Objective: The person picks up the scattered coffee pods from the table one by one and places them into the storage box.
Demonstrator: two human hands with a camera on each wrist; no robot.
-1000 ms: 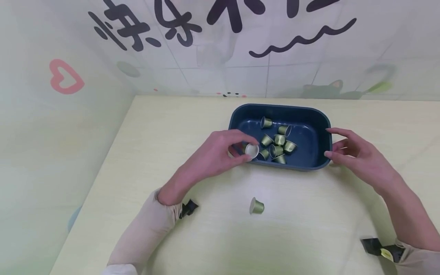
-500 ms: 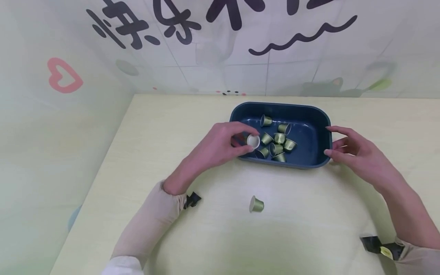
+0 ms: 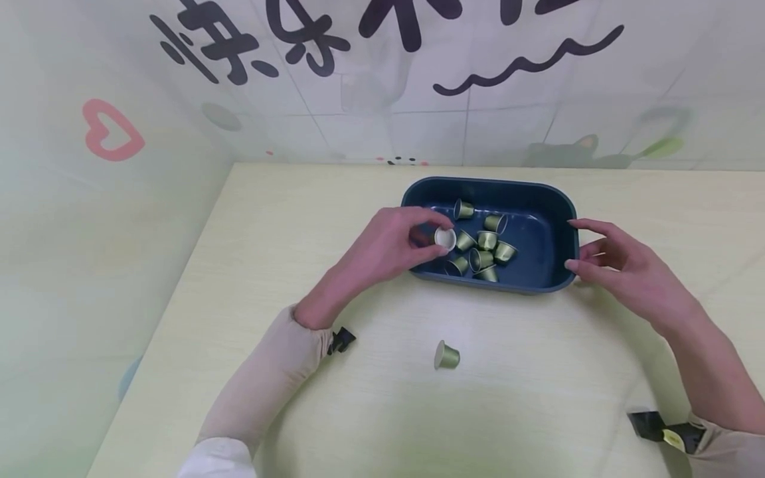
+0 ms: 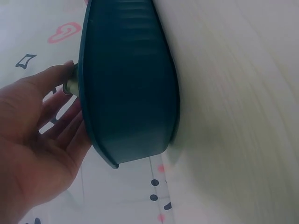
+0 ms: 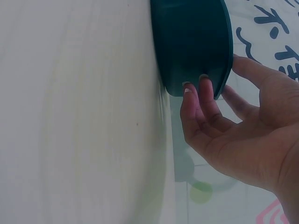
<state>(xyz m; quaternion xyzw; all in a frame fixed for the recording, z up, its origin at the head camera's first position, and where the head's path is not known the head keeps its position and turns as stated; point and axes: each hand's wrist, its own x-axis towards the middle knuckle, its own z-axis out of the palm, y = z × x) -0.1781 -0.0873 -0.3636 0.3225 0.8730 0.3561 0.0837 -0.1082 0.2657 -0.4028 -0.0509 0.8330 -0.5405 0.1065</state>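
Between thumb and fingers my left hand (image 3: pixel 397 242) pinches a green coffee capsule (image 3: pixel 445 239) with a pale round face, above the left part of the dark blue box (image 3: pixel 540 289). In the left wrist view this capsule (image 4: pixel 72 87) shows beside the box's rim. Several more green capsules (image 3: pixel 487 240) lie on the box floor. My right hand (image 3: pixel 627 272) holds the box's right end, index finger and thumb at the rim; the right wrist view shows other fingers (image 5: pixel 208 100) curled against the outer wall. One capsule (image 3: pixel 447 356) lies on its side on the table in front of the box.
The pale wooden table (image 3: pixel 526 411) meets a printed wall (image 3: pixel 370 139) just behind the box and another wall at the left. Black straps (image 3: pixel 342 340) show at both sleeve cuffs.
My left hand has moved slightly away from me and to the right, carrying the capsule further over the box. The right hand stays at the box's end.
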